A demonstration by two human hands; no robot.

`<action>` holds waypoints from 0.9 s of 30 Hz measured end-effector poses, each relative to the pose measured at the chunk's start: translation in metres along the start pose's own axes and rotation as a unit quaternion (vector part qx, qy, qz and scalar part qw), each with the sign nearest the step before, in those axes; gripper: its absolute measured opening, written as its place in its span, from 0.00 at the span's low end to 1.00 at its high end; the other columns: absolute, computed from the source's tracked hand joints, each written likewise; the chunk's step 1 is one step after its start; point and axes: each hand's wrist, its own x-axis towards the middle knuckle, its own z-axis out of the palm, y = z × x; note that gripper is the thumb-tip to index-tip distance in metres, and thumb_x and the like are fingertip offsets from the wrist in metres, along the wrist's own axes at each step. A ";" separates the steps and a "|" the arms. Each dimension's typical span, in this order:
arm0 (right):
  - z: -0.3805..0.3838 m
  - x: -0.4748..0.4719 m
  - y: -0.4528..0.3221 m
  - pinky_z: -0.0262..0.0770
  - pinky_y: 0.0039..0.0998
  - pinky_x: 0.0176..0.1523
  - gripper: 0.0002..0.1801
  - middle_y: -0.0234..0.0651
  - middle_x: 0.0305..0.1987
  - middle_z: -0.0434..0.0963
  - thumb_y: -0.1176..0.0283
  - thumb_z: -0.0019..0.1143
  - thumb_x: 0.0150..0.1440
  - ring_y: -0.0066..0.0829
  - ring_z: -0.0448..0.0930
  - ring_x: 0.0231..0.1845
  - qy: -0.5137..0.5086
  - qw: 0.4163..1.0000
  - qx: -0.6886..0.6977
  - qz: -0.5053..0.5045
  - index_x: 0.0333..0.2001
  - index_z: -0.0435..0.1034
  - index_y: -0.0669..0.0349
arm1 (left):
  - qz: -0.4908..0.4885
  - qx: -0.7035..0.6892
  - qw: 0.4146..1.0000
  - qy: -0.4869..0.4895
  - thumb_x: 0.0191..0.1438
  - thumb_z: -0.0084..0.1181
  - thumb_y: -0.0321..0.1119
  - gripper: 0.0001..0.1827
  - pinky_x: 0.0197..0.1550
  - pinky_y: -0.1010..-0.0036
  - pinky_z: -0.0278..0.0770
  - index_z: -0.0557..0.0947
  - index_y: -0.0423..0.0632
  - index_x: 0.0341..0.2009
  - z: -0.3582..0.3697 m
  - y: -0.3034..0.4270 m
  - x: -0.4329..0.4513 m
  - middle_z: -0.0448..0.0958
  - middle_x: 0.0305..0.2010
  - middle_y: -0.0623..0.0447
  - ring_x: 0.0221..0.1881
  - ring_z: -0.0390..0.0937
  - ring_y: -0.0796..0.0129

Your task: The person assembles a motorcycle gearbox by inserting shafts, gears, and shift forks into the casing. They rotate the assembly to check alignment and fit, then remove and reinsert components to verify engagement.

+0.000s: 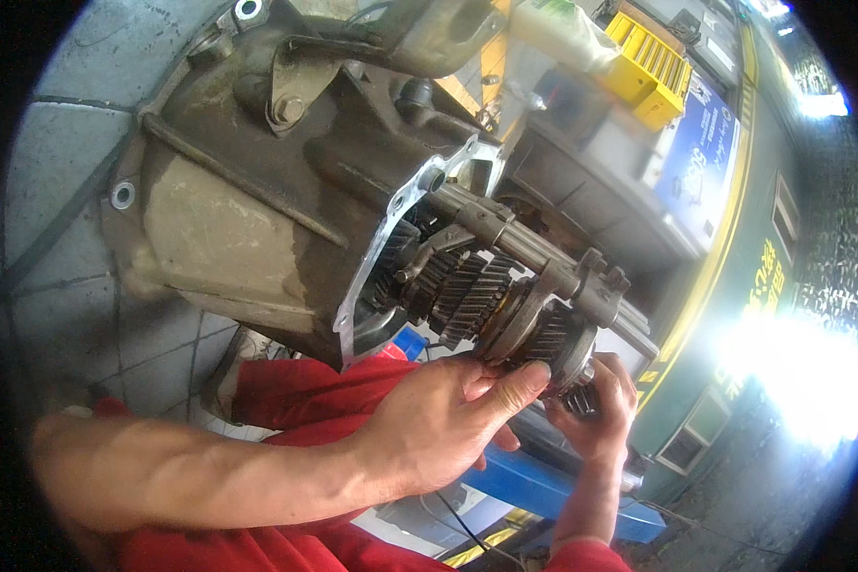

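Observation:
A cast metal gearbox housing (250, 193) fills the upper left, its machined flange facing right. Out of its open end reach a gear cluster (472, 293) of helical gears and, above it, shift rails with forks (543, 257). My left hand (450, 415) grips the lower side of the cluster near its outer end, thumb against a gear and fingers partly hidden beneath. My right hand (604, 407) is wrapped around the small toothed end (580, 400) of the shaft; part of its grip is hidden behind the gears.
Behind the gear cluster stands a grey cabinet or cart (579, 179), with a yellow plastic bin (647, 68) near the top. A blue metal beam (543, 486) runs below my hands. Grey floor tiles (57, 207) lie to the left; cables hang near the beam.

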 end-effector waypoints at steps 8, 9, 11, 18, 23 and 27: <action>-0.002 0.003 0.001 0.79 0.41 0.40 0.34 0.39 0.42 0.81 0.64 0.86 0.37 0.42 0.83 0.38 0.009 0.994 -0.084 -0.066 0.50 0.78 0.55 | -0.004 -0.049 0.998 0.024 0.68 0.50 0.71 0.42 0.28 0.75 0.79 0.86 0.37 0.47 0.007 0.004 0.001 0.85 0.37 0.50 0.35 0.85 0.71; -0.002 0.004 0.001 0.80 0.41 0.39 0.34 0.39 0.42 0.81 0.64 0.86 0.38 0.42 0.84 0.38 0.004 0.995 -0.079 -0.062 0.50 0.78 0.55 | 0.007 -0.057 0.998 0.025 0.68 0.50 0.71 0.41 0.28 0.75 0.79 0.86 0.37 0.48 0.007 0.003 0.002 0.85 0.37 0.50 0.35 0.85 0.71; -0.001 0.005 0.000 0.80 0.40 0.39 0.33 0.39 0.40 0.82 0.63 0.86 0.39 0.42 0.84 0.36 -0.005 0.997 -0.063 -0.035 0.49 0.78 0.57 | 0.022 -0.064 0.997 0.024 0.68 0.50 0.70 0.41 0.27 0.75 0.78 0.86 0.38 0.48 0.006 0.000 0.003 0.85 0.37 0.50 0.35 0.85 0.71; 0.003 0.007 0.002 0.82 0.38 0.38 0.31 0.40 0.35 0.83 0.59 0.84 0.44 0.40 0.85 0.33 -0.005 1.000 -0.015 0.019 0.49 0.79 0.60 | 0.006 -0.021 1.000 0.014 0.69 0.50 0.69 0.39 0.26 0.75 0.75 0.86 0.40 0.50 0.000 -0.007 0.012 0.84 0.34 0.50 0.38 0.84 0.72; 0.004 0.003 0.000 0.81 0.37 0.39 0.31 0.40 0.35 0.83 0.59 0.83 0.44 0.40 0.85 0.32 0.014 0.999 0.012 0.031 0.49 0.79 0.60 | 0.027 0.000 1.000 -0.010 0.72 0.47 0.65 0.39 0.27 0.78 0.82 0.82 0.37 0.59 -0.002 -0.005 0.006 0.85 0.54 0.45 0.48 0.88 0.64; 0.004 0.002 -0.002 0.81 0.36 0.39 0.31 0.40 0.36 0.82 0.59 0.83 0.44 0.39 0.85 0.32 0.024 0.999 0.002 0.036 0.49 0.79 0.61 | 0.031 0.010 0.999 0.006 0.70 0.47 0.68 0.41 0.29 0.74 0.81 0.83 0.35 0.54 -0.001 -0.005 0.001 0.84 0.45 0.45 0.42 0.86 0.65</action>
